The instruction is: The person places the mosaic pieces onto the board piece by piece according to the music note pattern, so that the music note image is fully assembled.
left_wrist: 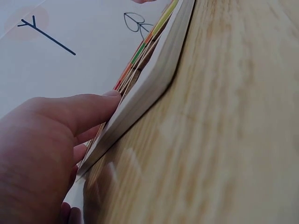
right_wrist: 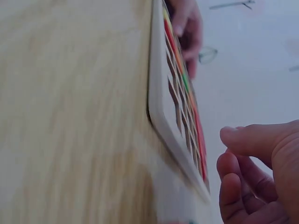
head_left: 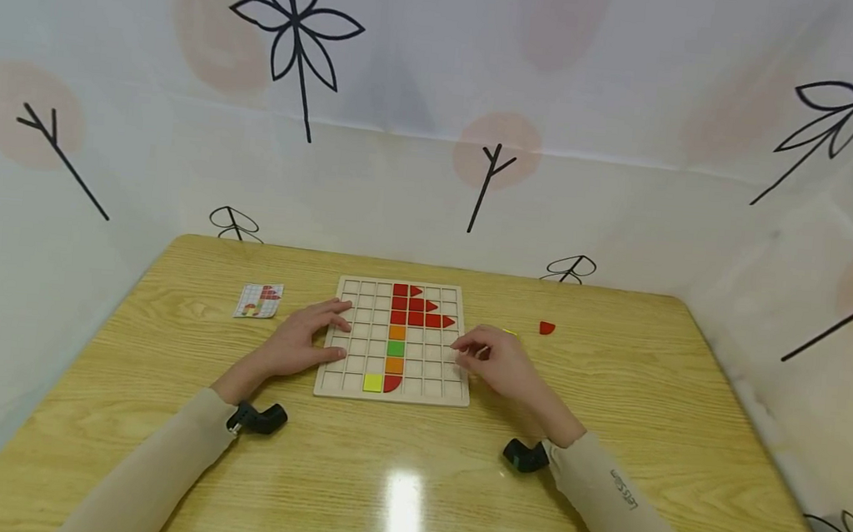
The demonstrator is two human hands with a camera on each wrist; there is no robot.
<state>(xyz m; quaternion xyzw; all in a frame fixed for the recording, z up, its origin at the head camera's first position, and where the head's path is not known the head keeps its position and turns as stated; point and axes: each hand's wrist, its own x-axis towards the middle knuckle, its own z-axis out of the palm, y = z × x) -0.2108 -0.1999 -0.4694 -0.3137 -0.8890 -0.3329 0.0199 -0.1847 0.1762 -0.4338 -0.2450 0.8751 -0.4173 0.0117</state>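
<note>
A wooden grid board (head_left: 356, 390) lies flat on the table. My left hand (head_left: 306, 336) rests on its left edge, fingers spread and thumb over the rim. Over the right edge hovers my right hand (head_left: 498, 359), its fingers loosely curled and nothing showing between thumb and fingertips. Red squares and triangles (head_left: 416, 305) fill part of the upper rows. Below them, one column holds an orange square (head_left: 397, 332), a green square (head_left: 395, 348), another orange square (head_left: 393, 365) and a red quarter-circle (head_left: 391, 384). Left of the quarter-circle sits a yellow square (head_left: 372, 383).
A pattern card (head_left: 258, 300) lies left of the board. To the right is a loose red quarter-circle piece (head_left: 547, 328). A yellow piece (head_left: 511, 332) shows partly behind my right hand. Patterned cloth (head_left: 402, 189) hangs behind the table (head_left: 350, 477).
</note>
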